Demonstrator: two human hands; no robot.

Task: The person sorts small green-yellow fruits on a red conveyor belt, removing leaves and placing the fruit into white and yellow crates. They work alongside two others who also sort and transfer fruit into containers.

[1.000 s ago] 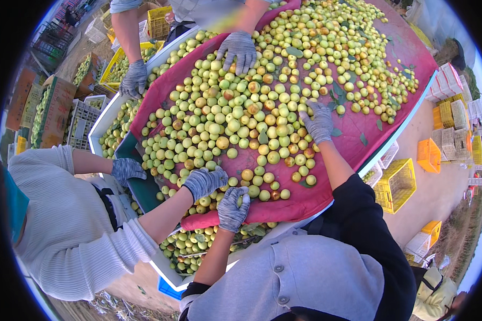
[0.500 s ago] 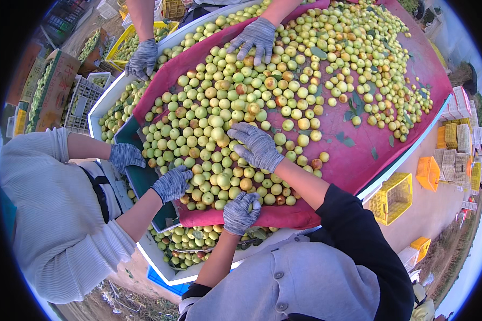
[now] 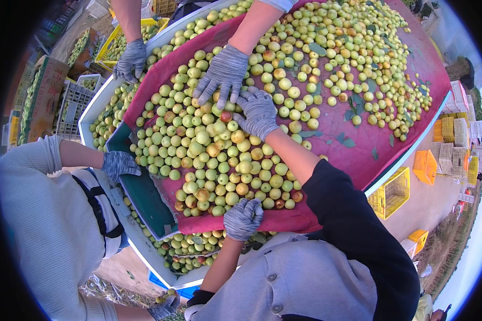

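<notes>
1. The round green-yellow fruits (image 3: 219, 147), some blushed red-brown, lie in a broad spread on a red cloth (image 3: 348, 166), crowded toward its near end.
2. The right hand (image 3: 257, 114), in a grey striped glove, is open, palm down over the fruits, fingers spread.
3. The left hand (image 3: 243, 219), gloved alike, has its fingers curled at the cloth's near edge; whether it grips anything, I cannot tell.
4. Opposite, 1 co-worker's spread hand (image 3: 221, 76) rests on the fruits just beside the right hand; that person's other hand (image 3: 129, 60) is at the rim of a white trough (image 3: 96, 115).
5. At left, a 2nd co-worker has 1 hand (image 3: 119, 165) at a green board (image 3: 150, 203) and another (image 3: 166, 306), low down, holding fruit.
6. More fruits fill the trough below the cloth.
7. Well apart, at right, stand a yellow crate (image 3: 393, 192) and an orange crate (image 3: 424, 167).
</notes>
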